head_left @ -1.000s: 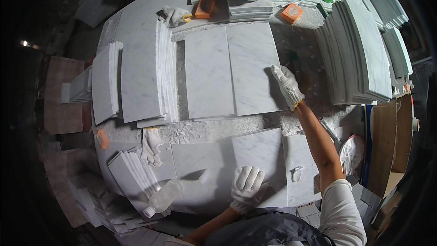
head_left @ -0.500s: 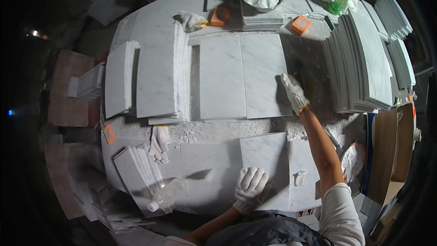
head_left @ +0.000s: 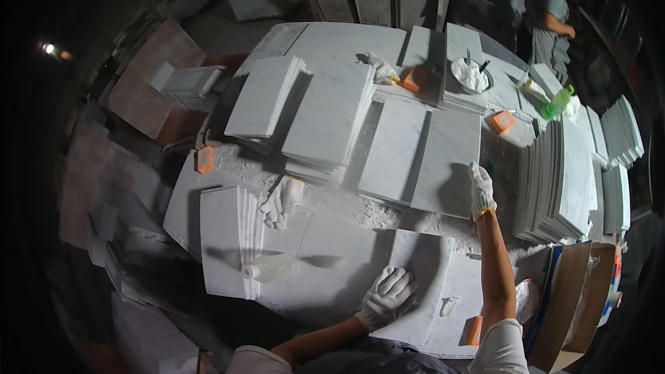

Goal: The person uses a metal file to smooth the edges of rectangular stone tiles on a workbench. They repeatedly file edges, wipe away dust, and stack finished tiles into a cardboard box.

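Both my hands wear white knit gloves. My right hand (head_left: 481, 192) is closed on the right edge of a grey-white marble tile (head_left: 447, 159), which sits beside a matching tile (head_left: 393, 149) with a shadowed gap between. My left hand (head_left: 388, 298), holding nothing I can see, hovers over or rests on a veined tile (head_left: 415, 253) at the near side; its fingers are loosely bent and slightly apart. Contact there is hard to tell. Left of it, a clear plastic bottle (head_left: 272, 268) lies on its side, and a spare pair of gloves (head_left: 282, 201) lies beyond.
Tile stacks stand at left (head_left: 329, 118) and right (head_left: 561, 180). Farther back are a bowl of white material (head_left: 471, 75), orange blocks (head_left: 502, 122) and a green bottle (head_left: 557, 102). An open cardboard box (head_left: 582, 305) stands near right. Another person (head_left: 551, 10) is at the far right.
The view has swung left and up, so the scene sits lower and tilted, and a person now shows. A gap has opened between the two middle tiles. My left hand's fingers have loosened.
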Action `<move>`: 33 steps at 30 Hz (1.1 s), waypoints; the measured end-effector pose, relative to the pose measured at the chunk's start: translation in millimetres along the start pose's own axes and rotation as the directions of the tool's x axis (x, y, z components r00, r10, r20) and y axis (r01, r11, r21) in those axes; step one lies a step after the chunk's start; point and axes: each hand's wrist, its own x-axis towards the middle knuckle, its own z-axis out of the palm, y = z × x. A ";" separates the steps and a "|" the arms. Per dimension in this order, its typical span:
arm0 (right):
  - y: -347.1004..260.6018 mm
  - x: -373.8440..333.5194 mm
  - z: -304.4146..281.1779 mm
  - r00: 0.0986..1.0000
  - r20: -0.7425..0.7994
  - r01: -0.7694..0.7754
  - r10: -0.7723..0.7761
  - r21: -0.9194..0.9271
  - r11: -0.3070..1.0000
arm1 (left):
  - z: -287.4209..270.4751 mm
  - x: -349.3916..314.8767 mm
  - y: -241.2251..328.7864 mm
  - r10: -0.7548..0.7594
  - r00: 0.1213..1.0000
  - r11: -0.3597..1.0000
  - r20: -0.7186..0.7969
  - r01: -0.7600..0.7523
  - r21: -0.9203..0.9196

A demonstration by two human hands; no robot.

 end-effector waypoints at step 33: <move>-133.6 -24.1 278.8 0.808 0.545 0.569 -0.222 -0.625 0.534 | 27.9 -35.6 -10.5 -0.088 0.995 0.994 0.040 0.090 -0.063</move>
